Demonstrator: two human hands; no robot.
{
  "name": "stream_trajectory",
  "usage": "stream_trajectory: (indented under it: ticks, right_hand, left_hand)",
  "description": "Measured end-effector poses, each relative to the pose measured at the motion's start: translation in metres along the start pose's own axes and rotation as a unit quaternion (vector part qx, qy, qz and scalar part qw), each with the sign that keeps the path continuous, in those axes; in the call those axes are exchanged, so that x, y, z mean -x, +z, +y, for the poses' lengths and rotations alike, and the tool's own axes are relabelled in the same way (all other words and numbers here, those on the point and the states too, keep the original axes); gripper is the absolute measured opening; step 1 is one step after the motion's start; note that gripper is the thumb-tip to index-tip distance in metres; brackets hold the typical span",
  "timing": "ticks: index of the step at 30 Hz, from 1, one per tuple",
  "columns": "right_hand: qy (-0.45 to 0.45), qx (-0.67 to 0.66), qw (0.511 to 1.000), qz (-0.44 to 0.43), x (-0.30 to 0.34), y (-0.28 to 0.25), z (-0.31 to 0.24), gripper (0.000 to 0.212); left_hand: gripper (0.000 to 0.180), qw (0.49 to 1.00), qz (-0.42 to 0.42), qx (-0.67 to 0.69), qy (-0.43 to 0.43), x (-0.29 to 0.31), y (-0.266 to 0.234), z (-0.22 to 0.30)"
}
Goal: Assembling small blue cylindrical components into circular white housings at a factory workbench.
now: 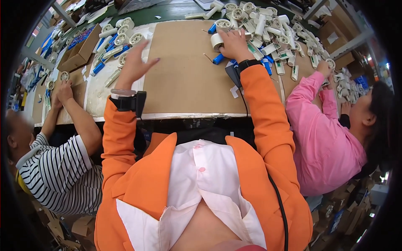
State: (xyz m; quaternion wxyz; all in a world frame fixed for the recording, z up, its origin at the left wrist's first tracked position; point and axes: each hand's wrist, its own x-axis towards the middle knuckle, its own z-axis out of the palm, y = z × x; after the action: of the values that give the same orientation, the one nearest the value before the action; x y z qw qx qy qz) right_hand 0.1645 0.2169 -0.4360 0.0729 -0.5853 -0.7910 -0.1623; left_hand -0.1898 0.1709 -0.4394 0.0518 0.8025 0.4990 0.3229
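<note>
Head view shows the left hand [135, 63] spread and empty, the right hand [235, 44] half-curled at a white cylinder [216, 41], grip unclear.

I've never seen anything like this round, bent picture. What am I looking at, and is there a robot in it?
No robot: these are a person's own bare hands. The camera sits on that person's head and looks down, so you see the orange sleeves reaching forward. Its very wide lens bends straight edges near the rim.

On the workbench lies a brown sheet, with a pile of pale plastic parts at its right and more at its left, mixed with blue cylinders. The left hand is open, with nothing visible in it. The right hand is at a white round piece; whether it grips it is unclear.

The striped shirt and pink sleeve belong to people alongside.
</note>
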Motion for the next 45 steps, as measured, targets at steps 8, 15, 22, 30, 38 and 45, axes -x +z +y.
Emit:
stream_trajectory:
  ticks: [8,15,22,30,38,45]
  right_hand:
    - [0.014,-0.231,0.967,0.105,0.011,-0.033,-0.028,0.052]
    - [0.211,-0.785,0.571,-0.113,0.038,-0.044,-0.054,0.046]
    - [0.237,-0.872,0.397,-0.161,0.058,0.000,-0.067,0.043]
    - [0.241,-0.693,0.670,-0.113,0.064,0.015,-0.064,0.046]
    - [0.088,-0.262,0.955,-0.105,0.063,-0.022,-0.054,0.030]
    - [-0.093,-0.105,0.967,0.213,0.059,-0.003,-0.010,0.031]
  left_hand:
    - [0.085,0.937,-0.233,0.241,-0.094,0.010,0.032,0.075]
    - [0.099,0.862,-0.194,0.461,-0.080,0.001,0.069,0.097]
    - [0.095,0.851,-0.290,0.434,-0.056,0.017,0.077,0.095]
    - [0.075,0.911,-0.274,0.300,-0.077,0.010,0.048,0.090]
    - [0.067,0.974,-0.184,0.129,0.001,0.012,0.062,0.075]
    - [0.067,0.958,-0.226,0.176,-0.035,0.008,0.051,0.090]
